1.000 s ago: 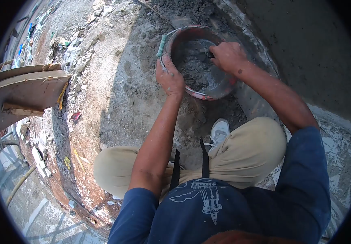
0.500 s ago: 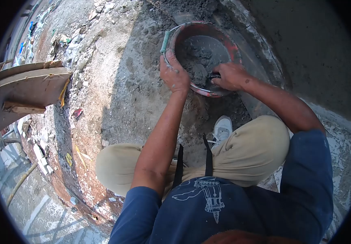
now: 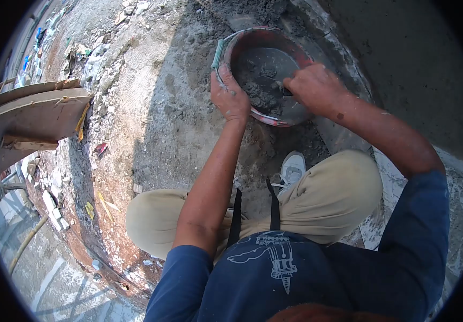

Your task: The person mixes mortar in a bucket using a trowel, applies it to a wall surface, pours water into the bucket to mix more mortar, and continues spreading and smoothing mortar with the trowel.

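A red bucket (image 3: 307, 60) with a wire handle and a green grip stands on the ground, holding wet grey mortar (image 3: 261, 88). My left hand (image 3: 230, 96) is closed on the near left rim of the bucket, below the green grip (image 3: 217, 53). Over the bucket's right side, my right hand (image 3: 317, 88) is wrapped round the dark handle of a trowel (image 3: 286, 91). Most of the trowel's blade is hard to make out against the mortar.
Wet grey mortar (image 3: 258, 11) lies heaped behind the bucket. A smooth grey slab (image 3: 419, 64) spreads to the right behind a raised edge. Wooden boards (image 3: 43, 115) jut in at the left, near rubble and litter. My shoe (image 3: 293, 169) is close below the bucket.
My right hand has moved up and slightly right with the trowel, from the near rim to the bucket's right side. My left hand stays on the rim.
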The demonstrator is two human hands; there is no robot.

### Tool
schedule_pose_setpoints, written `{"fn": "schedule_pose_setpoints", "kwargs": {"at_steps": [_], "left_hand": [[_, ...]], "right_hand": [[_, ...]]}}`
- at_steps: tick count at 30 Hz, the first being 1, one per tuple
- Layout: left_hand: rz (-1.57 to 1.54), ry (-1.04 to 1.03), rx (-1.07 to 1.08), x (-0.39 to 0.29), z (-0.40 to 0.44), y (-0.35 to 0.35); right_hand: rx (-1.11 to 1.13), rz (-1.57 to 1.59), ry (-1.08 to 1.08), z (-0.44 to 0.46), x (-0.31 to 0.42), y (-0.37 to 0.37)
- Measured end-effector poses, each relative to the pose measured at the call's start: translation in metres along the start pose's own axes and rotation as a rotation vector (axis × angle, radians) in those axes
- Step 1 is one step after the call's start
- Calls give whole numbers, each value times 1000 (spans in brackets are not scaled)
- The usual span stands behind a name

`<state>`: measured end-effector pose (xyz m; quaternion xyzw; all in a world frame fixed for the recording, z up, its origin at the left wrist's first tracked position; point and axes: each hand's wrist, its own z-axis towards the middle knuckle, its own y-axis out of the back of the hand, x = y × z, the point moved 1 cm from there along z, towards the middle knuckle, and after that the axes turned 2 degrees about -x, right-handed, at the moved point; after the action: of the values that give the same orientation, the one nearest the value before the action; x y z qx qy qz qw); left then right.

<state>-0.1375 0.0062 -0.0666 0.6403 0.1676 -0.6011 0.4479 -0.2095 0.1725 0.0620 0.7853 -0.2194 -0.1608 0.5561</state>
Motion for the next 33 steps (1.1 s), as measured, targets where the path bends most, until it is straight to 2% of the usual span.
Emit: {"fn": "schedule_pose_setpoints", "kwargs": {"at_steps": [4, 7, 10, 13, 16, 17, 20, 21, 24, 27, 30, 33], "left_hand": [[-59, 37, -3, -3, 0, 0], [-92, 70, 1, -6, 1, -2], [-70, 49, -6, 0, 3, -1], [-41, 3, -32, 9, 2, -1], [-41, 23, -27, -4, 1, -8], [-55, 56, -20, -7, 0, -7], [-117, 47, -26, -8, 5, -8], [-136, 32, -29, -6, 5, -8], [-44, 32, -15, -10, 4, -4], [-140, 62, -18, -1, 4, -6], [-31, 34, -3, -6, 5, -1], [-81, 34, -30, -2, 5, -3]], "right_hand": [[-140, -45, -139, -2, -40, 52], [35, -245, -201, 36, -73, 8], [67, -170, -196, 43, -66, -53], [267, 28, -318, 27, -51, -68], [357, 208, -295, 8, -33, -63], [477, 344, -304, 11, -23, -51], [266, 507, -248, 15, -19, -50], [261, 539, -232, 13, -27, -43], [572, 867, -503, 14, -45, -3], [241, 463, -385, 21, -58, -5], [49, 236, -318, 43, -25, -43], [173, 175, -161, 29, 18, -46]]}}
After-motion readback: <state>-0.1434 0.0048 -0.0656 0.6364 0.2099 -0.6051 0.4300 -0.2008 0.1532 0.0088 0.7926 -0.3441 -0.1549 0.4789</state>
